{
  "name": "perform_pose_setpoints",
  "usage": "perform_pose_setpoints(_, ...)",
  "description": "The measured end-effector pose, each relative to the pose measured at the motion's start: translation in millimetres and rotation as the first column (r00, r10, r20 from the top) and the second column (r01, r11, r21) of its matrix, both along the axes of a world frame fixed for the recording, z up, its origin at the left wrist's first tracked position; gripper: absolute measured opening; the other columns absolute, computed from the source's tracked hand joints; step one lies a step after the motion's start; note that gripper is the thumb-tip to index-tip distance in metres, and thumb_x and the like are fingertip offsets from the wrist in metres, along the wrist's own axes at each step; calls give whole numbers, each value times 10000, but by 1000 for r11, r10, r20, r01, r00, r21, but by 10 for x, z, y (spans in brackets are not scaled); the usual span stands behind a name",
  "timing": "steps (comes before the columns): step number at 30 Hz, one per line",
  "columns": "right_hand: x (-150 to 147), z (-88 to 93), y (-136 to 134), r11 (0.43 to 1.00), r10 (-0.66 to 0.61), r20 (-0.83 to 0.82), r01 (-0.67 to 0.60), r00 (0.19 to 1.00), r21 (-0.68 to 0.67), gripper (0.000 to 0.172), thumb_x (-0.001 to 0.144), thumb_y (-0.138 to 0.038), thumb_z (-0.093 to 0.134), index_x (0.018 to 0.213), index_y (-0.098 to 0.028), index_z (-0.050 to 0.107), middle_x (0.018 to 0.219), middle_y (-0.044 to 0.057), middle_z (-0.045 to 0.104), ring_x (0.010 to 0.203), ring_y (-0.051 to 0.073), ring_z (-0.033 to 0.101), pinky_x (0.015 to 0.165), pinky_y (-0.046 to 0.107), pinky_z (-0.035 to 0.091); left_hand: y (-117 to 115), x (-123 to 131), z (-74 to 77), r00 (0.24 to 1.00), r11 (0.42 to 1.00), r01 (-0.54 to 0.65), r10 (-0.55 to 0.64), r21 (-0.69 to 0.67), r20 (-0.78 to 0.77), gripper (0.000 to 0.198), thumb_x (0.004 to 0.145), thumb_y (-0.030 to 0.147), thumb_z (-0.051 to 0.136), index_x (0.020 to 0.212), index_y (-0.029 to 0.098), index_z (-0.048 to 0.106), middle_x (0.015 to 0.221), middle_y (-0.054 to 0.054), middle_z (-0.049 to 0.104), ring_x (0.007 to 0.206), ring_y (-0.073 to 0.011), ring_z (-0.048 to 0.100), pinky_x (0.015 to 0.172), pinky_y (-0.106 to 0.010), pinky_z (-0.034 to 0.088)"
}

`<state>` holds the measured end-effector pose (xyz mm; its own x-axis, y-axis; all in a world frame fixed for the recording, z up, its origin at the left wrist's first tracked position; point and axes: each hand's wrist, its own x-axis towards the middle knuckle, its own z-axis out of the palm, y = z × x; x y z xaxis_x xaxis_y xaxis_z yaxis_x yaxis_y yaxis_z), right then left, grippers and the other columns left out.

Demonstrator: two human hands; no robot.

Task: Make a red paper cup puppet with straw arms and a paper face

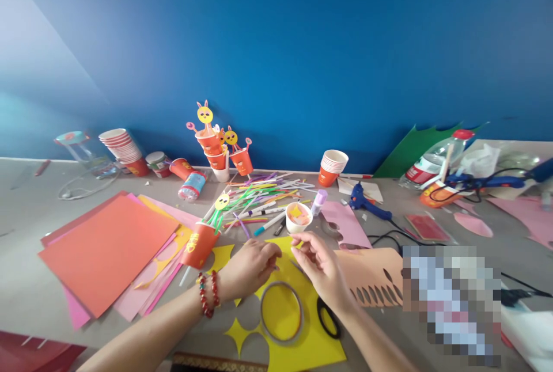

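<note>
Matt yellow paper sheet [311, 343] under a glossy tape ring [281, 311] and black plastic-handled scissors [328, 317]; matt orange card [108, 251] lies atop pink paper on a smooth grey tabletop [26, 285]. Smooth paper cups [333, 166], glossy plastic straws [259, 193], blue plastic glue gun [365, 202], clear plastic bottle [434, 162]. Glossy red beads form the bracelet [208, 294].

— Any writing you can make out?
— None legible. The tipped orange cup [199, 244] bears a yellow mark, unreadable. The plastic bottle [433, 163] far right of that cup has a red-and-white label, too blurred to read.
</note>
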<state>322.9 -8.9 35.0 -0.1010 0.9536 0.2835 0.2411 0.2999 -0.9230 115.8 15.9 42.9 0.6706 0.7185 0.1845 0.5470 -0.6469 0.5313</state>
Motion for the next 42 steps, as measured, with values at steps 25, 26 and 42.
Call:
perform_pose_setpoints(25,-208,63,-119,909,65,-486,-253,872,-333,449,809,-384,772,1186,-238,577,799,-8,600,665,136,546,524,216,407,-139,-82,58,803,973,-55,177,-226,568,155,951,259,528,1080,186,576,1053,-112,632,920,-205,617,804,-333,527)
perform_pose_setpoints(26,-203,58,-116,926,54,-460,-217,886,-310,449,815,-396,763,1191,-243,570,797,-12,591,654,134,542,530,221,408,-154,-70,45,789,946,-42,229,-322,570,151,955,294,525,1020,175,591,987,-95,632,856,-188,608,764,-310,522)
perform_pose_setpoints(42,-162,27,-82,958,10,-311,-98,950,-269,261,816,-441,744,776,-197,661,1057,68,590,796,169,582,619,233,493,-130,31,-56,790,851,-104,385,-515,477,276,920,398,592,780,161,583,697,3,557,648,-122,509,606,-219,425)
